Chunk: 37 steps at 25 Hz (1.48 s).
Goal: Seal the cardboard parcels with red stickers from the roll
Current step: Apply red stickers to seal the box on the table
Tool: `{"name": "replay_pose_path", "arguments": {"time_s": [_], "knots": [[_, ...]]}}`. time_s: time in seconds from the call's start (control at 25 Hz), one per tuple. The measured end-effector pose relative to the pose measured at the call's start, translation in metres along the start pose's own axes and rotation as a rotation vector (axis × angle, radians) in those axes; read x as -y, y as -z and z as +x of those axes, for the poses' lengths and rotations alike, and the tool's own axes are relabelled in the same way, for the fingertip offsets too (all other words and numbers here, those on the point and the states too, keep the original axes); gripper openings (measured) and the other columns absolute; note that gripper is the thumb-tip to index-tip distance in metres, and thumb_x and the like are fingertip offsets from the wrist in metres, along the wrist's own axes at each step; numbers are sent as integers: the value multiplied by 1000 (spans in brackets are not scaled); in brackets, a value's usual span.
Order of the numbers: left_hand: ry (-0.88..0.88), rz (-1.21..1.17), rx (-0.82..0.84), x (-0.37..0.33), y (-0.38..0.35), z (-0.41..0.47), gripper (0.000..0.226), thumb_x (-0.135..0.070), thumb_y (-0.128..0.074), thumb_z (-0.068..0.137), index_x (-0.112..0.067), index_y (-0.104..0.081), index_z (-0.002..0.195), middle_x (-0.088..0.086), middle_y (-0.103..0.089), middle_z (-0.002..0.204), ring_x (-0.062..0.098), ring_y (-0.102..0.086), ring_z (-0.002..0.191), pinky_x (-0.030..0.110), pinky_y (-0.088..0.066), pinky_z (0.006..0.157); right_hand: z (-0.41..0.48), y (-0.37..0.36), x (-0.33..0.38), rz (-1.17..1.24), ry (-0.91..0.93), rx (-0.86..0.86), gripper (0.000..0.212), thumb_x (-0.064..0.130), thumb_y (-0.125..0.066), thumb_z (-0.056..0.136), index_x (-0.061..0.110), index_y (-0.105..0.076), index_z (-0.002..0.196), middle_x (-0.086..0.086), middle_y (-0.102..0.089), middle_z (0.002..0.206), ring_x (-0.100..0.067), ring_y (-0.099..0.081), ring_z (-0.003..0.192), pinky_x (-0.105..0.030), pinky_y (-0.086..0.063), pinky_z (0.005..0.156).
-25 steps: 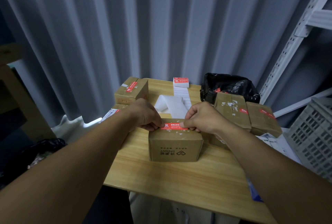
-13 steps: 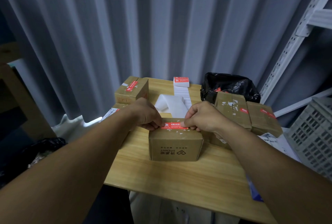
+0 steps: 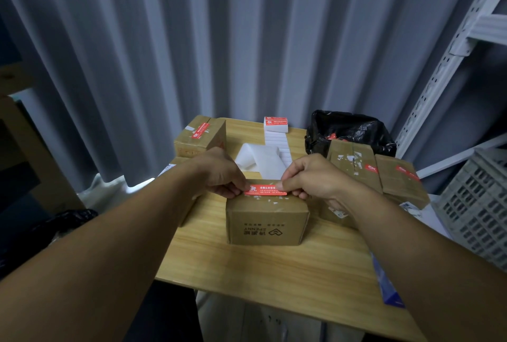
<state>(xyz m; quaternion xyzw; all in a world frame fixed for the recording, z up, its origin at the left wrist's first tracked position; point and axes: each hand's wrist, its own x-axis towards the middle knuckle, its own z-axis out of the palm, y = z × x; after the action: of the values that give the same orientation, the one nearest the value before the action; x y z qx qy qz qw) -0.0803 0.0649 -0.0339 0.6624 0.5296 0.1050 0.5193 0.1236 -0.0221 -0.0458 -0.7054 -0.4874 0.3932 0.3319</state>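
Your left hand [image 3: 219,174] and right hand [image 3: 310,177] meet at the centre of the frame over the cardboard parcel [image 3: 267,218], which stands on the wooden table [image 3: 274,273] with its printed side facing you. The red sticker [image 3: 265,190] lies lengthwise along the far part of the parcel's top, and you pinch one end of it in each hand, fingers curled and thumbs on its ends, so both grips are closed on it. Just behind the parcel a loose strip of white backing paper [image 3: 263,161] runs up the frame to the sticker roll [image 3: 275,124], a small white block with a red label on top at the table's far edge. A sealed parcel [image 3: 200,135] with a red sticker sits left of centre, beyond your left wrist. To the right of centre a black plastic bag [image 3: 348,130] sits behind two more stickered parcels [image 3: 400,182], and a grey slotted crate [image 3: 477,204] fills the right edge below a white shelf upright [image 3: 439,75]
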Motion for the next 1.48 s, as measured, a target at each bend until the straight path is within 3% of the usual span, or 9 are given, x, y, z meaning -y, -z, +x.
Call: {"name": "replay_pose_path", "arguments": {"time_s": [0.2,0.36,0.68,0.92,1.08,1.28,1.36,1.48], "knots": [[-8,28,-19,-1,-2,1,30,1,-84,75,9,-74,102,15,-73,84,19,-70,72,26,-62,65,0,-3,1,-78,21,-21,20,7,-87,73,-1,-73,85,-5,-66,66,-10,-56,59,-22,-48,53],[-2,44,-31,-2,-3,2,30,1,-85,74,8,-74,100,12,-72,75,18,-69,68,23,-60,58,0,-6,1,-117,36,-49,19,8,-88,72,0,-73,82,-7,-66,67,-12,-57,62,-24,-48,55],[-2,96,-55,-4,-7,2,30,-1,-85,75,9,-74,102,12,-71,75,17,-67,62,23,-61,58,1,-11,0,-173,41,-101,18,11,-89,70,11,-71,66,1,-62,53,-15,-55,56,-30,-48,58],[2,134,-67,-6,-10,0,29,-4,-84,78,5,-73,103,14,-73,86,19,-70,70,23,-61,58,3,-15,3,-268,36,-155,19,13,-90,65,9,-71,68,-1,-65,57,-15,-58,56,-33,-52,61],[-15,110,-69,-2,-10,-2,28,-2,-84,77,6,-74,101,14,-73,83,19,-68,69,22,-60,57,0,-14,4,-303,10,-162,24,17,-90,66,12,-68,70,-4,-68,64,-19,-60,60,-36,-55,65],[-23,102,-69,-2,-10,-1,28,-3,-85,76,4,-74,101,12,-71,80,19,-68,70,24,-60,60,-4,-8,-6,-201,-13,-289,7,3,-61,86,9,-63,83,-13,-66,81,-28,-63,76,-34,-51,66],[-24,98,-69,-1,-9,-1,27,-3,-85,76,4,-74,100,11,-71,78,18,-68,69,24,-60,60,-8,-12,-9,-100,-38,-320,9,15,-64,90,9,-61,85,-12,-66,87,-26,-61,79,-33,-47,68],[-32,95,-69,0,-9,-1,27,-3,-85,76,4,-74,99,10,-70,75,17,-66,66,22,-59,56,-9,-21,-15,-92,-65,-284,34,46,-71,87,15,-55,88,-5,-66,97,-22,-62,87,-33,-45,70]]}}
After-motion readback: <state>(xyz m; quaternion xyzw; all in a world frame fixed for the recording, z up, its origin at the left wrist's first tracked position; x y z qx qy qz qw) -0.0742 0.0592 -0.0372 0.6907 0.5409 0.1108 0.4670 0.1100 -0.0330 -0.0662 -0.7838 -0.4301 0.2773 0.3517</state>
